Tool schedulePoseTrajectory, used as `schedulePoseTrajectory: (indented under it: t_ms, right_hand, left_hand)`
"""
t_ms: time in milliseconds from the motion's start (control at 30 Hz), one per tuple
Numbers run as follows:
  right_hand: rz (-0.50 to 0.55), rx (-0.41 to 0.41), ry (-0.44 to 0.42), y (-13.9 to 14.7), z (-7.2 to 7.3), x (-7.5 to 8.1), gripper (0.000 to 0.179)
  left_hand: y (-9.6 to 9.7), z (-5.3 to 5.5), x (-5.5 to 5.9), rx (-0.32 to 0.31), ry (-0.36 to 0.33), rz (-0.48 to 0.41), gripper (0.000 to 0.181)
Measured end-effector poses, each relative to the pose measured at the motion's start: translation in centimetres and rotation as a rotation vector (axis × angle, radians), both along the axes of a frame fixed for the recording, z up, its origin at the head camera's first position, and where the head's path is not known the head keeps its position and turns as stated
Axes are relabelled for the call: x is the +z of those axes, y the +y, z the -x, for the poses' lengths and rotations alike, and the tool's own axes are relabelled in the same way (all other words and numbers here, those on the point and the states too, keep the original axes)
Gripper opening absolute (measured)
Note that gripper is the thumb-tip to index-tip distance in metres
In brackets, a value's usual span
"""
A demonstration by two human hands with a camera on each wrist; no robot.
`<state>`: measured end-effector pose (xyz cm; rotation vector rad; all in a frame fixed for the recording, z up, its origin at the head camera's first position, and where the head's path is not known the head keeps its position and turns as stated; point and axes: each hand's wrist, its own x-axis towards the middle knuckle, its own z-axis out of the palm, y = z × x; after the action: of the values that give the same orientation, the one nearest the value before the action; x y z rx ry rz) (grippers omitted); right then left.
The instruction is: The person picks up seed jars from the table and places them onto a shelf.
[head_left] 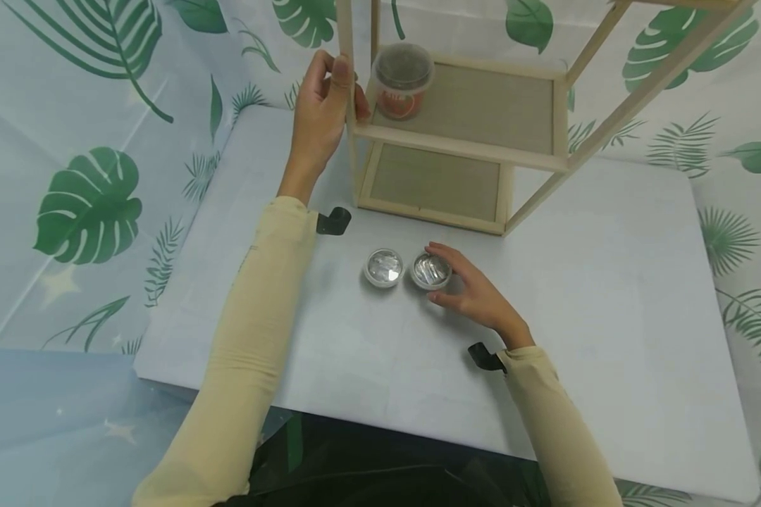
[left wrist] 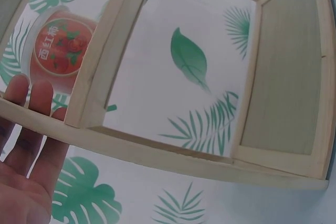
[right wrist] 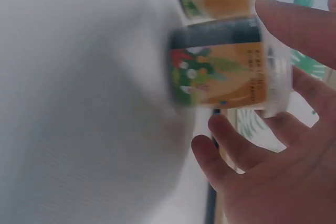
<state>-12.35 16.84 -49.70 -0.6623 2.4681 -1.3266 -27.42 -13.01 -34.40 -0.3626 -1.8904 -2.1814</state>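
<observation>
My left hand (head_left: pixel 322 105) grips the left front post of a light wooden rack (head_left: pixel 463 146), its fingers (left wrist: pixel 41 98) curled round the wood. Just past those fingers, a clear lidded tub with a red tomato label (left wrist: pixel 63 51) sits on the rack's upper shelf. My right hand (head_left: pixel 475 289) holds a small jar with an orange picture label (right wrist: pixel 220 69) near its lid, thumb on one side and fingers on the other. Close to its left stands a similar jar with a shiny silvery top (head_left: pixel 383 268).
The rack stands at the back of a white table (head_left: pixel 609 317), with a lower shelf panel (head_left: pixel 434 183) under the upper one. Leaf-printed cloth (head_left: pixel 89 204) hangs behind and beside the table. The table's front edge lies close to the person's body.
</observation>
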Motion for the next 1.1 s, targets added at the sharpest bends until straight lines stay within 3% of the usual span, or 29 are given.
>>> schedulePoseTrajectory:
  t_ms: [433,667,1100]
  right_hand:
    - [0.027,-0.112,0.072,-0.5,-0.9,-1.1,0.081]
    - [0.050,-0.183,0.032,-0.8,-1.1,-1.7,0.084]
    - [-0.009,-0.189,0.118,-1.2,-1.6,-2.1,0.087]
  left_hand:
    - [0.1,0.0,0.2,-0.003,-0.001,0.004,0.025]
    - [0.1,0.1,0.2,-0.005,0.000,-0.003,0.025]
    - [-0.1,0.0,0.1,0.002,-0.011,-0.001,0.025]
